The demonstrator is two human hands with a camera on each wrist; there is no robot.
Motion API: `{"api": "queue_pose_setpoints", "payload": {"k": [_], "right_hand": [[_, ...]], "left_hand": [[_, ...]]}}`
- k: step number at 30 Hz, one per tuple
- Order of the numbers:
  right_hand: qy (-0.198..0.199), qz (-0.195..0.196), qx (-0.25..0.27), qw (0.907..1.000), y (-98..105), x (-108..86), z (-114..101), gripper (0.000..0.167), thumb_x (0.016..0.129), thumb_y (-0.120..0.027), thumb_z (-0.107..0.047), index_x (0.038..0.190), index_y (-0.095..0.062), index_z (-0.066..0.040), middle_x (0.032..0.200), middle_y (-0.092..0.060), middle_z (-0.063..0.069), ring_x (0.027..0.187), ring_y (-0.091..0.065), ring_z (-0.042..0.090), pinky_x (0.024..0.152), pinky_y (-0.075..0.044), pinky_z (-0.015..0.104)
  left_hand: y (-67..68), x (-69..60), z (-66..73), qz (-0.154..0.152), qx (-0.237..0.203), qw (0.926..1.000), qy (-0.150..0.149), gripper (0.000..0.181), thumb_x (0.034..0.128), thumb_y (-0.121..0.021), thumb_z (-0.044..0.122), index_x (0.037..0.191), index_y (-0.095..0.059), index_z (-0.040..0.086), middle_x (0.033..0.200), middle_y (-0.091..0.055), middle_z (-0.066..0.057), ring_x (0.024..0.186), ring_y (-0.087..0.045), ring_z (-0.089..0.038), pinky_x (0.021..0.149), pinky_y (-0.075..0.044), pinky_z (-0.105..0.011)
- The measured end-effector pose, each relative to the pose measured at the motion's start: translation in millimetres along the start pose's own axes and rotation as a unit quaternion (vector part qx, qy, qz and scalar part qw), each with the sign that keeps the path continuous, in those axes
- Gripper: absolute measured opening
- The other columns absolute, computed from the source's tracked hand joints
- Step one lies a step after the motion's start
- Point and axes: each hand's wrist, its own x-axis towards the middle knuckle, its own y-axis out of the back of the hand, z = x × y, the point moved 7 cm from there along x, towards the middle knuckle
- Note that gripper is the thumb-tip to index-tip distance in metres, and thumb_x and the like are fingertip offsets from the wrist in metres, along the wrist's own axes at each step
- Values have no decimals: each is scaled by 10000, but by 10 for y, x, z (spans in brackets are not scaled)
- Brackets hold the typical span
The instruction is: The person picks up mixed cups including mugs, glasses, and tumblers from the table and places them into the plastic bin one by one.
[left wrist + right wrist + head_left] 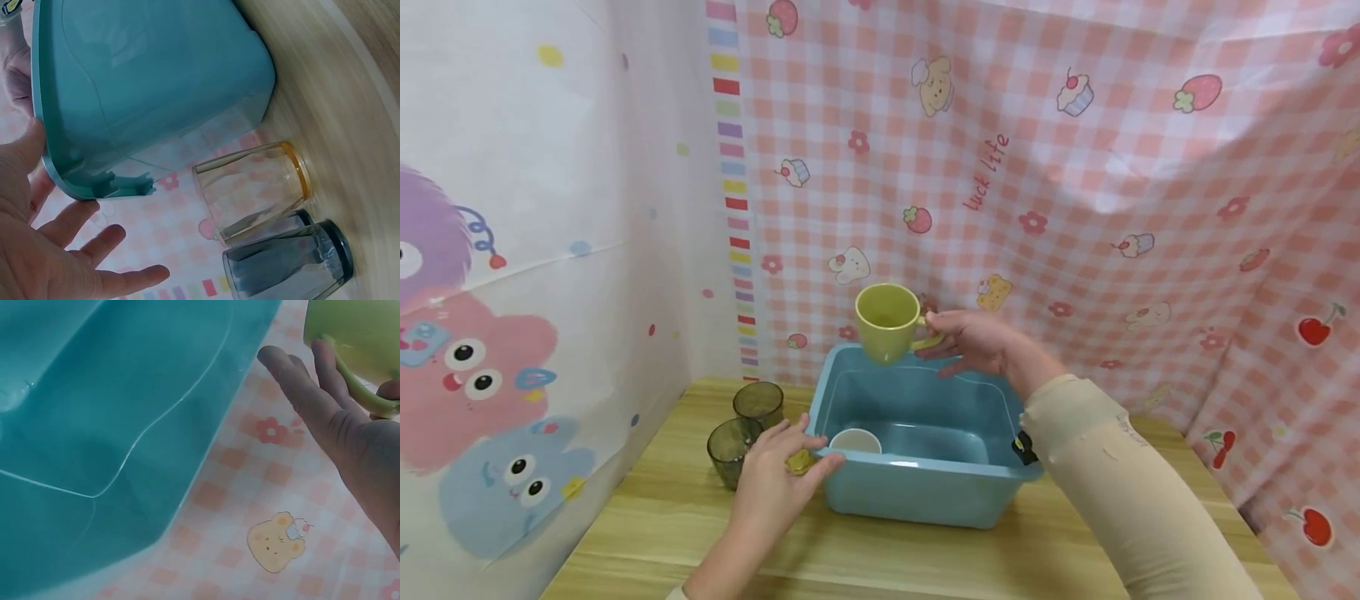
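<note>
A wooden table (655, 533) is topped by a blue bin (917, 496), whose near left corner is touched by the left hand (775, 462), fingers loosely spread. By the right hand (981, 337), a yellow-green mug (887, 325) is pinched by its handle, raised at the bin's far rim. Left of the bin, two dark glasses (724, 450) and an amber glass (253, 190) are grouped; inside, a white cup (855, 440) is seen.

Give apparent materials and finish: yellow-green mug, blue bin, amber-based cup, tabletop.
Yellow-green mug: probably glazed ceramic; smooth, opaque, soft sheen.
Blue bin: likely molded plastic, semi-gloss; rounded corners, highlights along the rim.
Amber-based cup: glossy, transparent; patterned backdrop shows through. Glass or clear plastic, can't tell.
Tabletop: wood-look, visible grain; solid or laminate unclear.
</note>
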Motion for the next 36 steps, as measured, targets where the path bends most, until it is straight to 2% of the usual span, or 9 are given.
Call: {"api": "queue_pose_setpoints", "payload": {"k": [2,4,10,15,17,21,29,32,36], "right_hand": [[-9,0,-32,10000,-4,34,20,530,1142,-495,-376,1553,-431,-47,1593,-528,262,1499,-505,447,1192,-434,683],[-21,-22,-77,10000,-8,66,42,562,1146,-489,-376,1582,-422,-28,1586,-541,256,1494,-515,439,1187,-441,681],[-129,-15,-147,9998,-22,113,99,521,1145,-494,-380,1527,-501,-26,1579,-549,256,1498,-514,435,1194,-422,697],[-373,-23,-362,9986,-71,150,200,396,1148,-489,-358,1363,-538,-29,1580,-530,261,1509,-499,443,1213,-385,712],[-485,-18,-519,9975,-92,162,251,381,1146,-495,-350,1344,-540,-28,1560,-548,259,1500,-511,443,1211,-385,716],[-691,-23,-885,9937,-136,185,322,433,1137,-515,-352,1404,-547,-13,1516,-595,254,1484,-532,436,1193,-409,717],[-1261,158,-1511,9803,-246,260,398,499,1107,-555,-368,1398,-547,38,1447,-633,311,1458,-538,480,1124,-477,718],[-1513,280,-1761,9723,-298,287,439,455,1100,-576,-368,1332,-603,22,1383,-670,303,1410,-578,479,1091,-489,738],[-1824,315,-2050,9611,-359,318,544,441,1113,-563,-359,1344,-621,12,1299,-706,308,1369,-616,470,1024,-519,758]], "left_hand": [[1,8,4,-22,61,10000,-11,257,801,-932,301,979,-826,149,1334,-758,-154,1318,-642,-482,1088,-465,-760],[3,19,16,-49,154,9998,-68,240,788,-921,276,970,-822,153,1322,-762,-162,1311,-655,-475,1093,-483,-731],[17,45,37,-242,316,9992,-2,183,800,-877,237,948,-791,173,1397,-722,-159,1312,-658,-461,1072,-530,-684],[10,38,23,-340,281,9990,74,171,819,-873,233,948,-770,189,1423,-707,-152,1309,-650,-470,1069,-531,-683],[2,37,21,-354,249,9990,69,171,820,-876,231,946,-769,189,1421,-709,-150,1312,-650,-470,1074,-529,-681],[-9,45,29,-373,231,9990,46,169,823,-874,225,946,-765,188,1419,-711,-148,1318,-652,-467,1079,-528,-680],[-4,57,38,-431,277,9987,65,168,834,-872,233,956,-766,187,1427,-706,-145,1323,-646,-467,1082,-528,-672],[1,55,38,-452,317,9984,96,162,839,-871,236,952,-764,191,1435,-699,-148,1325,-643,-468,1088,-518,-682],[9,55,37,-468,336,9983,93,166,836,-873,240,950,-765,185,1430,-701,-154,1321,-645,-467,1095,-512,-681]]}}
